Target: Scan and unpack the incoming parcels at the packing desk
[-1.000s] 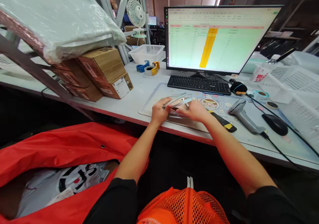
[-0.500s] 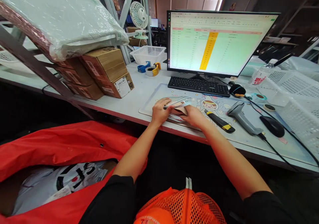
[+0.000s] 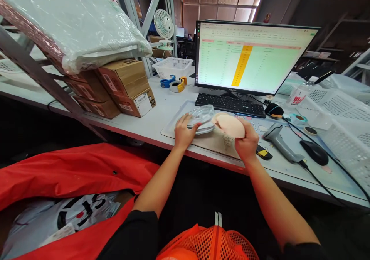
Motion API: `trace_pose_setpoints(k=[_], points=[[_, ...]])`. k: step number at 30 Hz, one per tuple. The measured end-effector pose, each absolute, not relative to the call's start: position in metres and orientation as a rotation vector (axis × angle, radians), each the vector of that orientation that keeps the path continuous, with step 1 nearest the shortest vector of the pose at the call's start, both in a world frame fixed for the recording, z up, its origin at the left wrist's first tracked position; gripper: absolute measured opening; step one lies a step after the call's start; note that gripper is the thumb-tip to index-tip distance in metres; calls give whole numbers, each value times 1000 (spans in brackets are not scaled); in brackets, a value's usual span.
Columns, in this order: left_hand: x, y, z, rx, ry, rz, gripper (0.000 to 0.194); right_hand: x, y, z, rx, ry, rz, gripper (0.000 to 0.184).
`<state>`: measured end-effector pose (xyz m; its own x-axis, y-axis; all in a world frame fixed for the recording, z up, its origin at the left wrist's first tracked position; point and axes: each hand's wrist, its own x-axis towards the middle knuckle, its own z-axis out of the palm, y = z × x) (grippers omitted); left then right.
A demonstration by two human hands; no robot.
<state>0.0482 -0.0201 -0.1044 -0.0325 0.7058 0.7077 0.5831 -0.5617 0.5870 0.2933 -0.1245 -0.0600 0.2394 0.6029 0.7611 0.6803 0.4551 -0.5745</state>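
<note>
My left hand (image 3: 185, 132) is closed on a clear plastic bag (image 3: 202, 117), thumb on top, over the desk mat (image 3: 209, 143). The bag looks crinkled and layered; its contents are hard to make out. My right hand (image 3: 247, 137) grips a beige rounded pad (image 3: 231, 125) by its right edge. This pad is smooth and slightly curved, and another beige edge shows behind its left side. It is held just right of the bag, above the mat. Under my right wrist a black and yellow utility knife (image 3: 263, 152) is partly hidden.
Behind the mat stand a black keyboard (image 3: 231, 103) and a monitor (image 3: 254, 55). A barcode scanner (image 3: 281, 143) and a mouse (image 3: 313, 152) lie to the right, near white baskets (image 3: 347, 107). Cardboard boxes (image 3: 124, 84) are stacked left. Tape dispensers (image 3: 177, 84) sit farther back. An open red bag (image 3: 86, 161) is below.
The beige pad has come out into view in my right hand, which has moved right and away from my left. My left hand stays with the clear plastic bag.
</note>
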Motion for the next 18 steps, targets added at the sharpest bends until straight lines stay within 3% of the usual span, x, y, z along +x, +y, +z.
trace_pose_setpoints(k=[3,5,9,11,14,18], points=[[51,-17,-103,2235,1469,1514,68,290,-159,-62,-1183,-1124,467,47],[53,-27,-99,2283,1465,1556,79,284,-185,-67,-1135,-952,743,61],[58,-84,-88,2675,801,1502,100,275,-235,-76,-1123,-872,1108,87],[60,-119,-81,2831,417,1190,90,273,-257,-80,-1153,-912,1297,84],[58,-156,-69,2819,246,769,73,275,-281,-87,-1188,-1021,1478,66],[48,-166,-62,2553,230,615,57,283,-301,-101,-1134,-1090,1593,68]])
